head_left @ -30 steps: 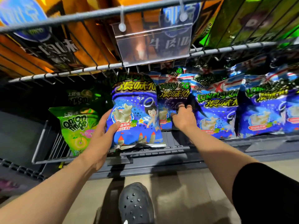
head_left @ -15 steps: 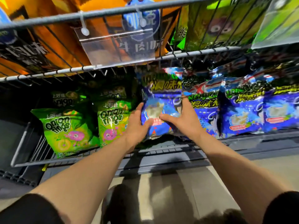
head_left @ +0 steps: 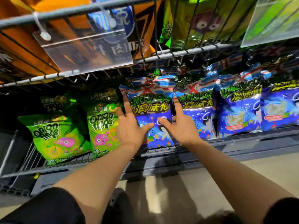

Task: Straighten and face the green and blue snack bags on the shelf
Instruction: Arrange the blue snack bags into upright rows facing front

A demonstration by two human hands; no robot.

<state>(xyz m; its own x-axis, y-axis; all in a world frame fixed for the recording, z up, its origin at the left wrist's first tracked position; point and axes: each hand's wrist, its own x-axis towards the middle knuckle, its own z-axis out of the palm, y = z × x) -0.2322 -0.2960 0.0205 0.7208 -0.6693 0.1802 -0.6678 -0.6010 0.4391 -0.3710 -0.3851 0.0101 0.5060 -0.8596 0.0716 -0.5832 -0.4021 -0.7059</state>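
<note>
A blue snack bag (head_left: 153,109) stands upright and facing forward on the lower shelf (head_left: 161,159). My left hand (head_left: 131,128) lies along its left edge and my right hand (head_left: 178,126) along its right edge. The fingers of both hands are straight and point into the shelf, with both thumbs touching the bag's front. Two green onion-ring bags (head_left: 55,136) (head_left: 102,126) stand to the left, with darker green bags behind them. More blue bags (head_left: 197,113) (head_left: 237,113) (head_left: 281,110) continue the row to the right.
A wire shelf (head_left: 178,52) hangs close above, holding orange bags (head_left: 32,50) and olive-green bags (head_left: 202,23). A clear price-tag holder (head_left: 90,50) dangles from its front rail. The lower shelf has a grey front lip; beige floor lies below.
Both hands held the blue bag low at its front and set it upright. Now their fingers have straightened along its sides and the bag stands further back in the row.
</note>
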